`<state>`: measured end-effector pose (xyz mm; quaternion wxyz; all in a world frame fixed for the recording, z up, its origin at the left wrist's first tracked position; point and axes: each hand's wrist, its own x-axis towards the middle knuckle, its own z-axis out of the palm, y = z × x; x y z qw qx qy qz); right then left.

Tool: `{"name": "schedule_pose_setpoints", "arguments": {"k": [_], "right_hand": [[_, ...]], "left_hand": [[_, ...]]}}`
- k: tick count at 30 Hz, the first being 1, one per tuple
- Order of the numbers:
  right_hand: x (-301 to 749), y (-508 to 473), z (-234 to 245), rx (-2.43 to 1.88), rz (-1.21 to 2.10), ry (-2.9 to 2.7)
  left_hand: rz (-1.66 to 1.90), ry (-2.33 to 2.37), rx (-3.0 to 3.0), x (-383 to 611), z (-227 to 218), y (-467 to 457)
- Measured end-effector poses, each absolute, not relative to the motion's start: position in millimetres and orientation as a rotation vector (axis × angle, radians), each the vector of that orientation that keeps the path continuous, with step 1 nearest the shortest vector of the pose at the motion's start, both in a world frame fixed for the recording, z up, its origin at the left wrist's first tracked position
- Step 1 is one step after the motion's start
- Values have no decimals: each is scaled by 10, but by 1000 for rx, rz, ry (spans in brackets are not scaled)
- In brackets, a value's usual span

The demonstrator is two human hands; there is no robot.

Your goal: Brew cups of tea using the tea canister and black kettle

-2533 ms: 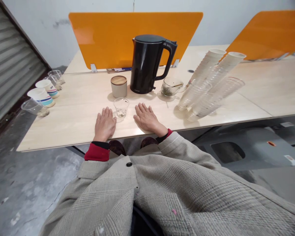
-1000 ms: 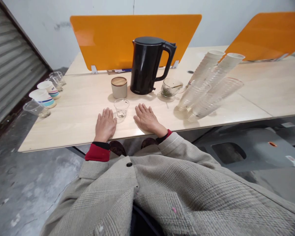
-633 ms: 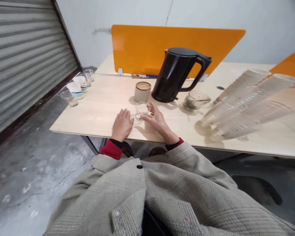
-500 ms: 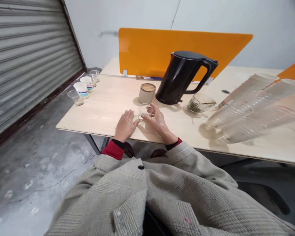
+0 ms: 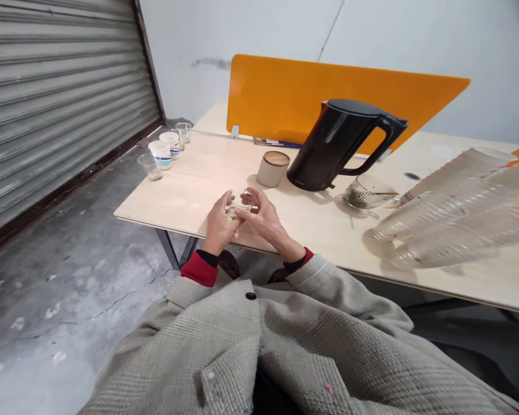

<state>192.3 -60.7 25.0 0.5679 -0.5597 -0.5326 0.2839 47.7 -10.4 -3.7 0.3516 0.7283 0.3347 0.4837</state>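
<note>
A small clear cup (image 5: 244, 204) is between my two hands near the front edge of the table. My right hand (image 5: 266, 218) curls around its right side, thumb across the front. My left hand (image 5: 219, 223) wraps the left side, its thumb hidden behind the cup and the other hand. Some small pale bits show low in the cup, too blurred to name. Just behind my hands stands a beige canister (image 5: 271, 171) with a wooden lid. To the right of that is a black electric kettle (image 5: 328, 150).
Paper and clear cups (image 5: 161, 154) line the table's left edge. Right of the kettle sits a glass cup (image 5: 358, 195) with dark leaves and a stick-like utensil. Tall stacks of clear plastic cups (image 5: 450, 213) lean at the right. An orange divider (image 5: 277, 98) runs behind.
My left hand has gone from lying flat on the table to closing around the cup. The cup has shifted left with my right hand. The camera view has turned slightly left.
</note>
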Motion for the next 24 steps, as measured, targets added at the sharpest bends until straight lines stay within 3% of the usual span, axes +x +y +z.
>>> {"name": "schedule_pose_setpoints", "arguments": {"k": [10,24], "right_hand": [[2075,-693,197,-1345,689,-1296],[2236,-772,-50,-1322,726,-1219]], "left_hand": [[1317,1399,1999,97,155,-52],[963,1772,2082,-171,481,-143]]}}
